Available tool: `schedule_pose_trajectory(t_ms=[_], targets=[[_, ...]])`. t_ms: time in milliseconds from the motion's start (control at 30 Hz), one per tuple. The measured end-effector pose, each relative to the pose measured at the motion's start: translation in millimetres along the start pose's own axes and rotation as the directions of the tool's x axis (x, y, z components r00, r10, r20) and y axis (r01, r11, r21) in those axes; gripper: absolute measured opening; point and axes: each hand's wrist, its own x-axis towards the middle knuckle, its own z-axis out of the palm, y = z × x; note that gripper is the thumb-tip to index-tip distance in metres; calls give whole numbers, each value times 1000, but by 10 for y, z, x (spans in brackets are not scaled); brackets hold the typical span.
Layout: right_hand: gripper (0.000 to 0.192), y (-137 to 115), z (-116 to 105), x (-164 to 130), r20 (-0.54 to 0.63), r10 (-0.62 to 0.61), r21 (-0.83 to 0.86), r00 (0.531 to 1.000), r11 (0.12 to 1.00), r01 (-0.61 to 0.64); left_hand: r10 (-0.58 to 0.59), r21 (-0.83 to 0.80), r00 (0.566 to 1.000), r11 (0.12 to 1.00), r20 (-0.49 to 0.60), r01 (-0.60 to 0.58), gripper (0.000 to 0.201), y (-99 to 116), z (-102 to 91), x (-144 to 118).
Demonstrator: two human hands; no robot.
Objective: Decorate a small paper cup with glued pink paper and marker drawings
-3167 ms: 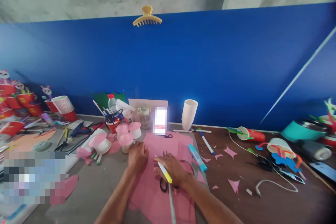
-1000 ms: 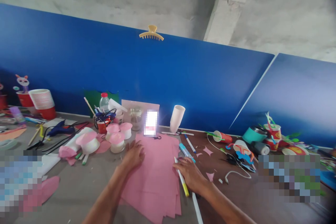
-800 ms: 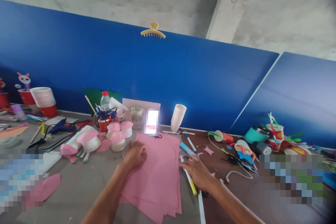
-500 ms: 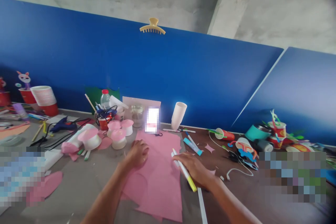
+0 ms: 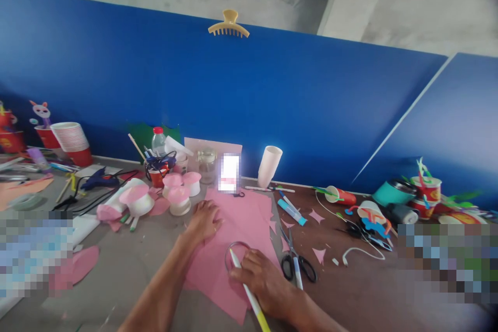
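Note:
A sheet of pink paper [image 5: 243,218] lies on the table in front of me. My left hand [image 5: 205,219] rests on its upper left part, fingers spread and pressing it down. My right hand [image 5: 259,275] is over the lower right of the paper, closed on a white marker pen [image 5: 249,293] with a yellow end. The pen's tip points up and left. By those fingers a thin grey ring-shaped edge [image 5: 226,254] shows; whether it is an object or a drawn line I cannot tell. Scissors with black handles [image 5: 288,265] lie to the right.
A blurred bright phone-like screen [image 5: 229,172], a glass jar [image 5: 207,167] and a stack of white cups [image 5: 269,167] stand at the back. Pink-topped white spools [image 5: 137,199] are left. Paper scraps [image 5: 319,254], a glue tube [image 5: 291,211] and a cable [image 5: 363,254] lie right.
My right hand has moved left and nearer me onto the paper with the marker pen, uncovering the scissors. The ring-shaped edge now shows. The paper's lower end has swung left; my left hand stays on it.

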Motion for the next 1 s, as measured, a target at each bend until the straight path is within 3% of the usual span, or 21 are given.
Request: schedule_pose_trajectory(t_ms=[467,1000], targets=[[40,159,23,-134,-105,118,157,988,982,-101,144,-71,989,987,23,-142,22,37,30,48],[36,224,-45,-200,-27,145,158,989,978,-139,128,-101,991,987,43,-124,26,27,20,41]])
